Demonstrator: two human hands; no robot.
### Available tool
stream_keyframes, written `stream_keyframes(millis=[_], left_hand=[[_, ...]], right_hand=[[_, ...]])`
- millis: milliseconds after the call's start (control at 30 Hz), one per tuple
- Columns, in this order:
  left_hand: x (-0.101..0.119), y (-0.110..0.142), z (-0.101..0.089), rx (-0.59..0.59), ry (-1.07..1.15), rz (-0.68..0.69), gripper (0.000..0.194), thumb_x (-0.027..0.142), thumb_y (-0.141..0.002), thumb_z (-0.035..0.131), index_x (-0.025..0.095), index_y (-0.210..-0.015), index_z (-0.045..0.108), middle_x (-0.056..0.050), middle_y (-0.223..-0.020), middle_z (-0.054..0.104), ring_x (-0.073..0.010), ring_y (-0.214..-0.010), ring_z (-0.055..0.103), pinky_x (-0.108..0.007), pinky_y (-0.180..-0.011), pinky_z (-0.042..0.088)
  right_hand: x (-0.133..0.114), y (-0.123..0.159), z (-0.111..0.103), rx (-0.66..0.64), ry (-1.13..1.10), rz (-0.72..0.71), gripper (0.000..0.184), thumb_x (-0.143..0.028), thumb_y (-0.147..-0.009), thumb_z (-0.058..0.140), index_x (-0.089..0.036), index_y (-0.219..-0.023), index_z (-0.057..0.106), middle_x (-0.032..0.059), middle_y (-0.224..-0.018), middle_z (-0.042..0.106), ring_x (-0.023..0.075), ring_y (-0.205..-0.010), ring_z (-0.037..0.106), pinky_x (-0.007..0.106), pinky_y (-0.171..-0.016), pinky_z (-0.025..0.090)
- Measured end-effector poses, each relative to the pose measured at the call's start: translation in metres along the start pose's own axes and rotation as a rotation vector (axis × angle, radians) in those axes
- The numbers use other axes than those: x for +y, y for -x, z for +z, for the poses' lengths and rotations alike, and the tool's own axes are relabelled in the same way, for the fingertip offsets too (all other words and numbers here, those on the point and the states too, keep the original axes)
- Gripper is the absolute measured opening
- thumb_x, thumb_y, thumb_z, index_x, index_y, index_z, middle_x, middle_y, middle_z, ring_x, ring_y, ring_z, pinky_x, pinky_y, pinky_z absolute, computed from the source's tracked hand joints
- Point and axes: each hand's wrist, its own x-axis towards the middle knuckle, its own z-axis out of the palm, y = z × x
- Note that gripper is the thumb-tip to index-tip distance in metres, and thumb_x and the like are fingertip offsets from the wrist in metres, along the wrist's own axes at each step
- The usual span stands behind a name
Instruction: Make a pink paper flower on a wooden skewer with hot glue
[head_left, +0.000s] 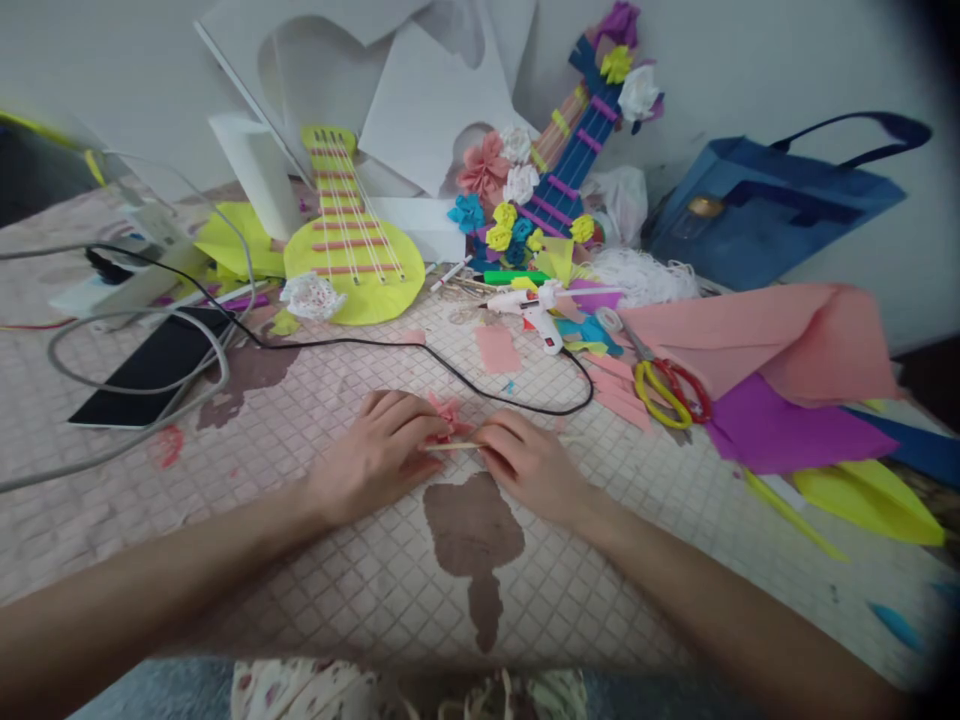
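My left hand [379, 452] rests on the checked table cover [315, 580], fingers curled over a small pink paper piece [448, 412]. My right hand [529, 462] lies just to its right, fingers pinched on a thin wooden stick [454, 446] that runs between both hands. The pink paper touches the stick's left end under my left fingertips. A pink paper rectangle [496, 348] lies a little beyond the hands.
A black cable [420, 352] crosses behind the hands to a white glue gun [534, 308]. Scissors [664, 385] and pink, purple and yellow paper sheets [780, 400] lie right. A yellow paper guitar [352, 255], a flowered blue guitar [559, 175], a phone [150, 365] and a blue bag [765, 205] stand behind.
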Motion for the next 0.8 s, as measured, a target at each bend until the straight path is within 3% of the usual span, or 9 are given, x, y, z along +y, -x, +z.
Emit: stream_keyframes(millis=[333,800], left_hand=[[0.014,-0.002,0.007,0.065,-0.180,0.018,0.014,0.026,-0.083,0.063,0.021,-0.095,0.058,-0.002,-0.092,0.065,-0.0195,-0.086,0.055,-0.040,-0.083,0.035],[0.037,-0.009,0.010,-0.005,-0.324,-0.105,0.023,0.019,-0.085,0.056,0.022,-0.108,0.058,-0.006,-0.109,0.064,-0.0241,-0.094,0.054,-0.044,-0.085,0.034]], right_hand=[[-0.001,0.000,0.006,0.012,0.020,-0.007,0.013,-0.018,-0.093,0.043,-0.018,-0.095,0.055,0.0073,-0.095,0.058,0.0183,-0.089,0.056,0.032,-0.077,0.051],[0.008,0.005,0.001,0.038,0.026,0.019,0.010,-0.015,-0.090,0.045,-0.019,-0.092,0.054,0.0064,-0.092,0.058,0.0188,-0.086,0.057,0.032,-0.072,0.049]])
